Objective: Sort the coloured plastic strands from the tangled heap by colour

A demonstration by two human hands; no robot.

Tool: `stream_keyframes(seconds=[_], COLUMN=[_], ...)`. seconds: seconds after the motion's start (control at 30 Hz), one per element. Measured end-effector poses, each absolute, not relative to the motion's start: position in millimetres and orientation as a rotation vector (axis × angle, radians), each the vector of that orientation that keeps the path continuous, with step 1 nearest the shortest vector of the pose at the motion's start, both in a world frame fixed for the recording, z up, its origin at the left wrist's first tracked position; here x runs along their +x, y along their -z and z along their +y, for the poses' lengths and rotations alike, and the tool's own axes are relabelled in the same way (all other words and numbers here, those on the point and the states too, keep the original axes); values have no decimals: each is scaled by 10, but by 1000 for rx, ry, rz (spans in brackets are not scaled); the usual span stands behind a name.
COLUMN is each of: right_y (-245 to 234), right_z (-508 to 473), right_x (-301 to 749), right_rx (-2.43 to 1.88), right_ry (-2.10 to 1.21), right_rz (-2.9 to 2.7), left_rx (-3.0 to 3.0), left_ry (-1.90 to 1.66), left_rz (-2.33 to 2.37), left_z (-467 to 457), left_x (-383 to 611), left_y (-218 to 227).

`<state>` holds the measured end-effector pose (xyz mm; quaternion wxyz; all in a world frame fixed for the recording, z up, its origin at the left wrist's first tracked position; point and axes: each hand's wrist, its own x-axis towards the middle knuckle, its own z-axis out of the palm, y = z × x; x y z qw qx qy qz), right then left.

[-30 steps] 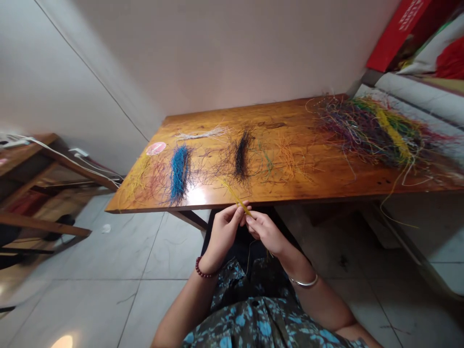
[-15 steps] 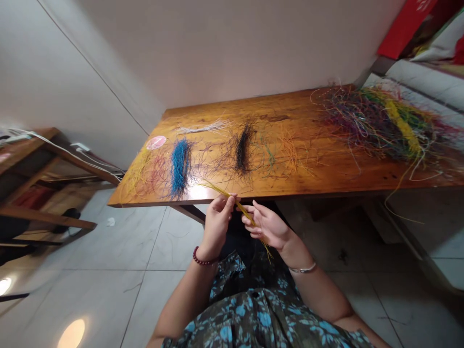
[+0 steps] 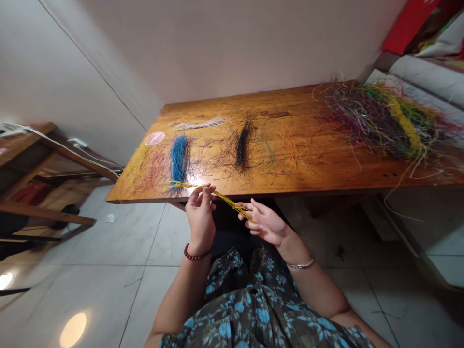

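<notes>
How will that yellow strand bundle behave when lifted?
The yellow strand bundle probably flexes but isn't limp: it spans between the left hand and right hand with little sag. It likely feels light; its thin ends may splay.

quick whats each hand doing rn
left hand: closed, pinching yellow fiber strands
right hand: fingers spread at the strands' end, cannot tell if gripping

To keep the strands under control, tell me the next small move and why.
Probably close the right hand on the yellow strands: its fingers are spread, with the strands lying at their tips, while the left hand alone pinches them.
</notes>
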<state>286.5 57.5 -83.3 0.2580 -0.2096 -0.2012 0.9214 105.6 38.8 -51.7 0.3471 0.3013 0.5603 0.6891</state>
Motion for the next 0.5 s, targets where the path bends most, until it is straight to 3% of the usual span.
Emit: stream_keyframes(seconds=[0.5], right_y=[874], right_z=[593], right_x=[2833], right_rx=[-626], right_ry=[-2446], right_rz=[-545], left_rx=[649], left_ry=[-1996], left_rz=[1439], left_z=[356], left_x=[919], left_y=[464])
